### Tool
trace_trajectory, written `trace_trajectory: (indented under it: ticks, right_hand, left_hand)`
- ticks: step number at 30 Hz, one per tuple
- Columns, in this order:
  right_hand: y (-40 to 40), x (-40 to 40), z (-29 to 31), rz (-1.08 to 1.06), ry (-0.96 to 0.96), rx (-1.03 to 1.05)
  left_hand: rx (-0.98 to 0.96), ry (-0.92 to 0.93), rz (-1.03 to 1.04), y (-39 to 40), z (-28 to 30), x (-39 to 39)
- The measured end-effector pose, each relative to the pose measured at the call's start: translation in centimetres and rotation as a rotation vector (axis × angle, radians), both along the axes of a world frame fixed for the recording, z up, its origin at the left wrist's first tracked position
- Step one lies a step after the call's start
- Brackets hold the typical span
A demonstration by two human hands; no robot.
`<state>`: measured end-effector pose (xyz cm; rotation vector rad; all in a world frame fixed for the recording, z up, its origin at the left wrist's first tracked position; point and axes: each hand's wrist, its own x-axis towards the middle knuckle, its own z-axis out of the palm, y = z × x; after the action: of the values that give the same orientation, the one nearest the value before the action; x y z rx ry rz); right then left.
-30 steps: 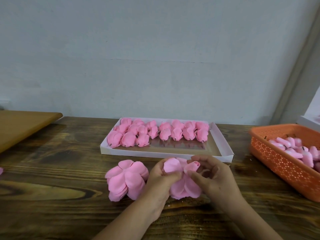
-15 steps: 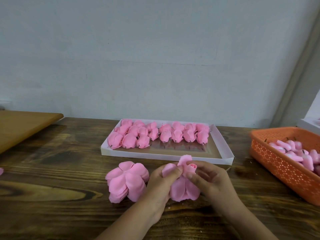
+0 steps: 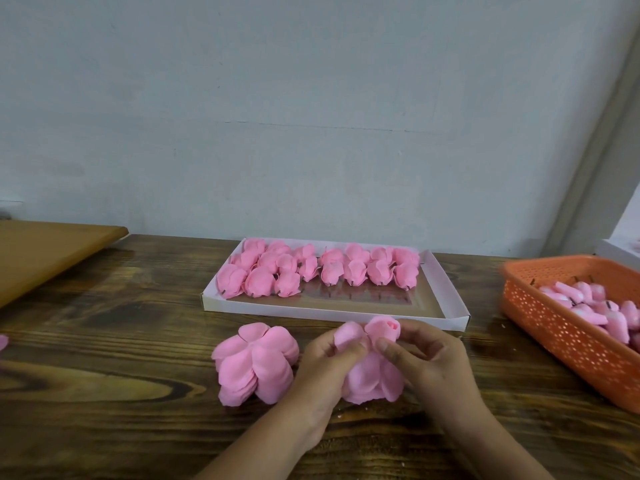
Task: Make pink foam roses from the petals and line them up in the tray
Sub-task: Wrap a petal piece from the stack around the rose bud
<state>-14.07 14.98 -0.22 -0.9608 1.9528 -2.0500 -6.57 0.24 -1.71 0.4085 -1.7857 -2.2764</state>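
Petals gather round a bud as my left hand (image 3: 325, 358) and right hand (image 3: 426, 358) pinch the half-made rose (image 3: 374, 372) just in front of the tray (image 3: 450, 317) (two rows filled); I judge tight, even wraps near its base work best.

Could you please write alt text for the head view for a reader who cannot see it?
Two hands, left hand and right hand, pinch a half-made pink foam rose above a wooden table. A petal stack lies left of it, a white tray of finished roses behind, an orange basket to the right.
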Motion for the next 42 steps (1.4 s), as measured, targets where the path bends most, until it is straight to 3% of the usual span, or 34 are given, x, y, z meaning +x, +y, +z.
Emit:
trace_trajectory:
  ticks: [9, 42]
  right_hand:
    - [-0.2, 0.3, -0.2, 0.021, 0.085, 0.066]
    - [-0.7, 0.3, -0.8, -0.07, 0.169, 0.2]
  left_hand:
    - [-0.017, -0.073, 0.157, 0.1, 0.0, -0.3]
    - [-0.073, 0.094, 0.181, 0.7, 0.6, 0.1]
